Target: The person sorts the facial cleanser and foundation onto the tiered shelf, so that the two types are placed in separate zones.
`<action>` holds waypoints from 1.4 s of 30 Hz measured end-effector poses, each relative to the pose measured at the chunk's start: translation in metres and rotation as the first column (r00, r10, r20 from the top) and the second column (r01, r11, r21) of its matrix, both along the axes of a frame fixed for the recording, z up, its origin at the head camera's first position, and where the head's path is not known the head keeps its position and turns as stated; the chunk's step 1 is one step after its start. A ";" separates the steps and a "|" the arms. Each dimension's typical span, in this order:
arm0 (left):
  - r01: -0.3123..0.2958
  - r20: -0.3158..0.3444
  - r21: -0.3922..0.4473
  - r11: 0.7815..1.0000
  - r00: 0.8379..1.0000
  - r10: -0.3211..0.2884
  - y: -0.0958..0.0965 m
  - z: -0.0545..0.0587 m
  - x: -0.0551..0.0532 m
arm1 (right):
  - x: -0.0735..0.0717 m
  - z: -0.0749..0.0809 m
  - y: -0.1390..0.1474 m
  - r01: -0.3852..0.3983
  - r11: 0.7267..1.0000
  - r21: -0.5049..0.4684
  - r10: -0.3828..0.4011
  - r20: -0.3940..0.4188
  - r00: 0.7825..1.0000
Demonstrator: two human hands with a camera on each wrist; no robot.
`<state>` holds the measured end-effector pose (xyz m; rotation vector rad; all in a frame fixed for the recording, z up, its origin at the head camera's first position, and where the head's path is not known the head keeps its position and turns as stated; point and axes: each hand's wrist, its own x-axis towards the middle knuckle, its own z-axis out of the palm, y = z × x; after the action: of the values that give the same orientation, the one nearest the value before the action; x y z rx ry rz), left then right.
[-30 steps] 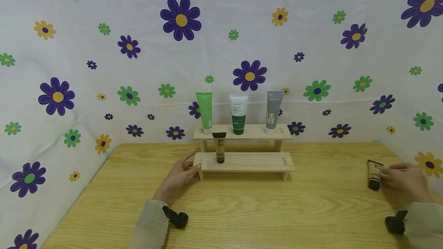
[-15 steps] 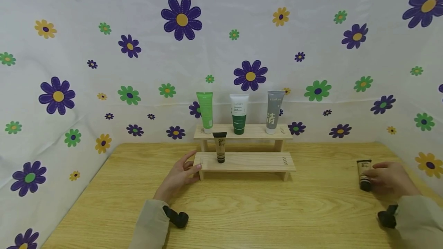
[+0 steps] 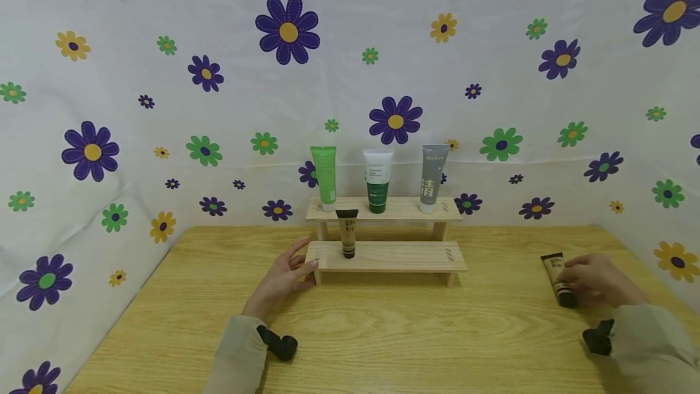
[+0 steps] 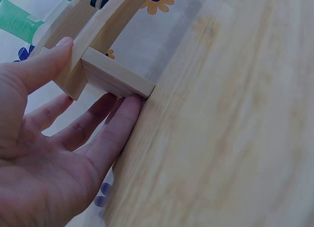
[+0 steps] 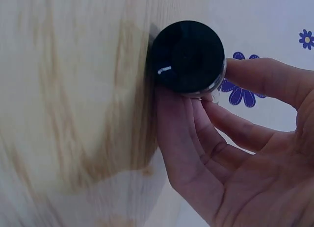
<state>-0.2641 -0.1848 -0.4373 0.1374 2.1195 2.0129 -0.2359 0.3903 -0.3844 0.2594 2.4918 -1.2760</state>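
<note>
My left hand (image 3: 281,278) holds the left end of a two-tier wooden display stand (image 3: 401,256). In the left wrist view the thumb lies on the step's board (image 4: 105,26), and the fingers reach against the end leg (image 4: 117,75). Over the table at the right, my right hand (image 3: 593,278) grips a small gold squeeze tube (image 3: 553,267), tilted with its black cap downward. The right wrist view meets that cap (image 5: 187,55) end-on, close to the tabletop; the tube's body is hidden behind it. A matching gold tube (image 3: 348,235) stands cap-down on the lower step, left of its middle.
Along the upper step stand a green tube (image 3: 325,176), a white-and-green tube (image 3: 377,178) and a grey tube (image 3: 434,176). Behind the wooden table (image 3: 383,333) hangs a flower-print cloth (image 3: 339,90), which also covers both sides.
My right hand has carried the gold tube leftward over the table, and the tube now leans more, its cap toward the right. The left hand and the stand have stayed put.
</note>
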 end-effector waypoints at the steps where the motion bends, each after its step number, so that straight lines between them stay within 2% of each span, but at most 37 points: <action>1: 0.000 0.001 0.001 1.000 1.000 0.000 0.000 0.000 0.000 | 0.000 0.000 -0.001 0.003 1.000 -0.006 -0.003 -0.001 1.000; 7: 0.005 0.004 -0.002 1.000 1.000 -0.005 0.001 0.000 0.000 | -0.003 -0.001 -0.007 -0.016 1.000 -0.016 0.015 -0.034 0.999; 13: 0.002 0.003 0.003 1.000 1.000 -0.003 0.001 0.000 0.000 | -0.004 0.004 -0.016 0.000 0.996 -0.084 -0.004 -0.048 0.999; 20: -0.012 0.007 -0.006 1.000 1.000 0.012 0.001 -0.001 0.000 | -0.003 0.010 -0.028 -0.048 0.992 -0.118 0.033 -0.125 0.992; 36: -0.018 -0.004 -0.018 1.000 1.000 0.018 0.000 0.000 0.001 | -0.006 0.017 -0.062 -0.026 0.985 -0.173 -0.014 -0.225 0.974; 42: -0.017 -0.001 -0.018 1.000 1.000 0.017 0.000 -0.001 0.001 | -0.006 0.019 -0.072 -0.041 0.985 -0.170 -0.004 -0.257 0.966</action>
<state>-0.2630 -0.1843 -0.4380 0.1179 2.1457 2.0026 -0.2421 0.3179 -0.3657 0.0284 2.5597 -1.5993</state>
